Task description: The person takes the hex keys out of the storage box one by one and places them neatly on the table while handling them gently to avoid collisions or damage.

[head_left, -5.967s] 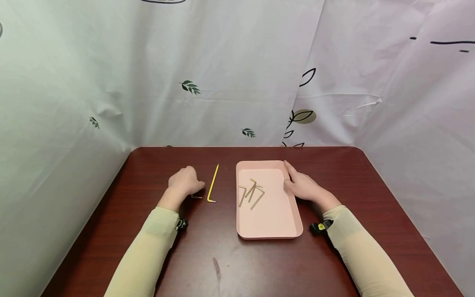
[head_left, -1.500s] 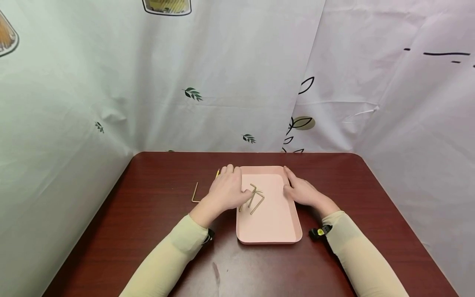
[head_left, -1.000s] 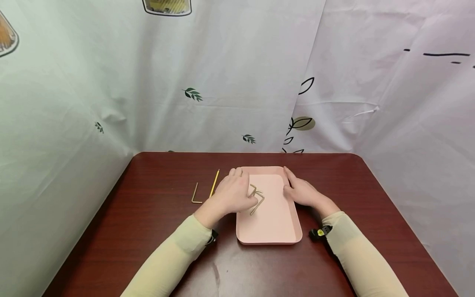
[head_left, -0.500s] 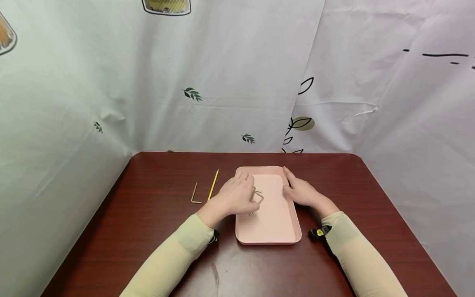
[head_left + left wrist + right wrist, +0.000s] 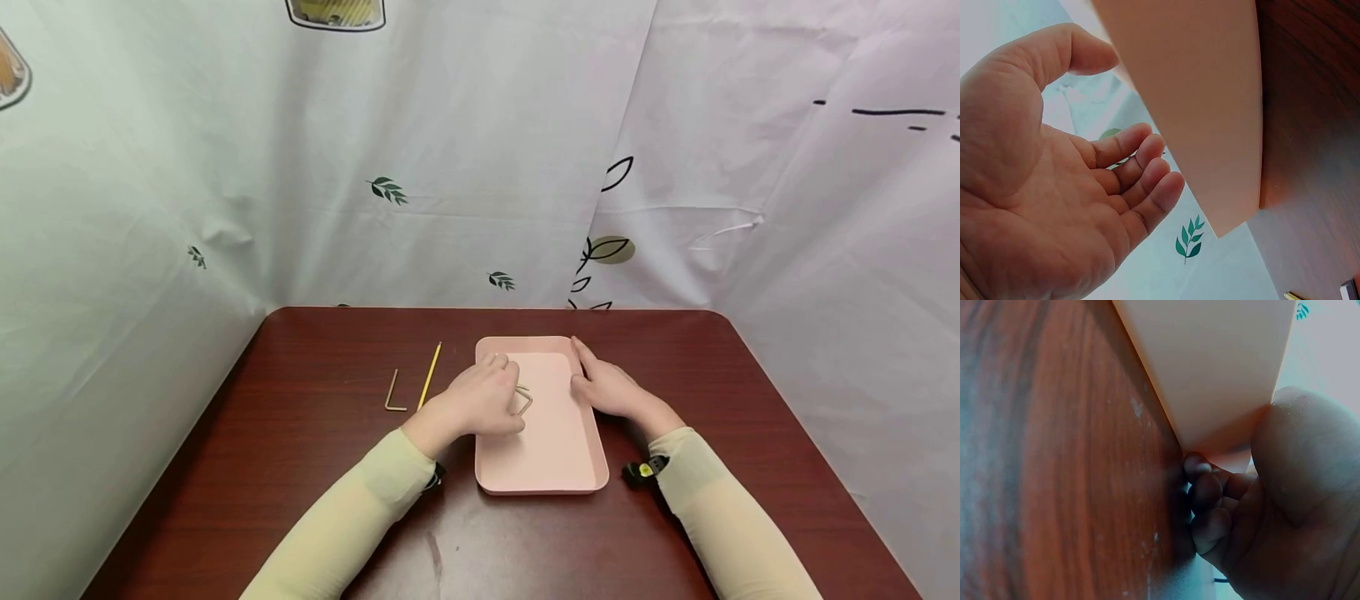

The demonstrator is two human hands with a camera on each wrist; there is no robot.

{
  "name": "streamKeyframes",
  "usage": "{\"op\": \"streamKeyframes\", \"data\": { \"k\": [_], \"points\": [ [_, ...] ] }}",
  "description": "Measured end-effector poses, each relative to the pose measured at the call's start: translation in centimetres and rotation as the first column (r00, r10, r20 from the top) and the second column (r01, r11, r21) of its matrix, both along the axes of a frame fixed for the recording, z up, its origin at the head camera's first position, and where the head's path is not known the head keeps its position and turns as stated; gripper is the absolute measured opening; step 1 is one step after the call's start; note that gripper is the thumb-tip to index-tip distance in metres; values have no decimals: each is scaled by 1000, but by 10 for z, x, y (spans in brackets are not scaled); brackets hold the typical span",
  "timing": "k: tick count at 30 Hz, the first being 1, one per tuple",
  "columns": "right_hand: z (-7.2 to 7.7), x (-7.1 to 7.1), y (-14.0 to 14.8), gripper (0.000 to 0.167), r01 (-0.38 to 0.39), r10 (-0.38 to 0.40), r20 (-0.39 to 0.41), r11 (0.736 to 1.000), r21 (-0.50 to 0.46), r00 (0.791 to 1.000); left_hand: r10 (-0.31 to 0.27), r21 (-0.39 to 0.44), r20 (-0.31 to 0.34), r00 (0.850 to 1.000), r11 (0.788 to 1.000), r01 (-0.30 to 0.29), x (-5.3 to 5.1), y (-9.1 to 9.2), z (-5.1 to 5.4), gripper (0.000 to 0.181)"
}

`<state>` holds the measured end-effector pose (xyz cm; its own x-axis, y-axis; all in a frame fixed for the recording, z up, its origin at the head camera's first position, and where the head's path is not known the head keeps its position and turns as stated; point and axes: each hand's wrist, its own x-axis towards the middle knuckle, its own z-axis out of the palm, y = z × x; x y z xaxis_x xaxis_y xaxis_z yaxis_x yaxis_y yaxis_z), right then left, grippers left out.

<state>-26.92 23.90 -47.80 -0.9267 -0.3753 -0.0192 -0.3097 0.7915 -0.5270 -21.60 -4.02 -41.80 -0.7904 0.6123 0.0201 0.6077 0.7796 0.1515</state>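
Observation:
A pink tray [image 5: 555, 467] lies on the table, its right rim gripped by my right hand [image 5: 611, 386]. In the right wrist view the thumb lies over the rim and the curled fingers [image 5: 1207, 490] are at the outer wall. My left hand [image 5: 480, 398] reaches over the tray's left rim. Its fingers [image 5: 1147, 215] are loosely bent, thumb apart, with nothing seen between them. Just right of it, a gold hex key [image 5: 527, 400] shows in the tray; other keys there are hidden behind the hand.
Left of the tray lie a gold L-shaped hex key [image 5: 391, 392] and a longer yellow hex key [image 5: 430, 373], whose lower end is hidden by my left wrist. A printed curtain [image 5: 450, 167] hangs behind the dark red table [image 5: 322, 358].
Since the first frame my left hand has left the gold hex key on the table and come over the tray. Lately it has slid slightly right, covering more keys. My right hand stays put.

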Motion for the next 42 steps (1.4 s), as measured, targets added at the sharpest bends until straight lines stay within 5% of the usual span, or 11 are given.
{"op": "streamKeyframes", "data": {
  "k": [24,42],
  "points": [
    [2,-1,-1,79,-6,6,-1,1000,11,1000,-42,-135,12,999,990,43,-3,10,-6,25],
    [1,1,0,78,-3,3,-1,1000,2,1000,2,-148,83,997,989,11,-1,15,-9,20]
  ]
}}
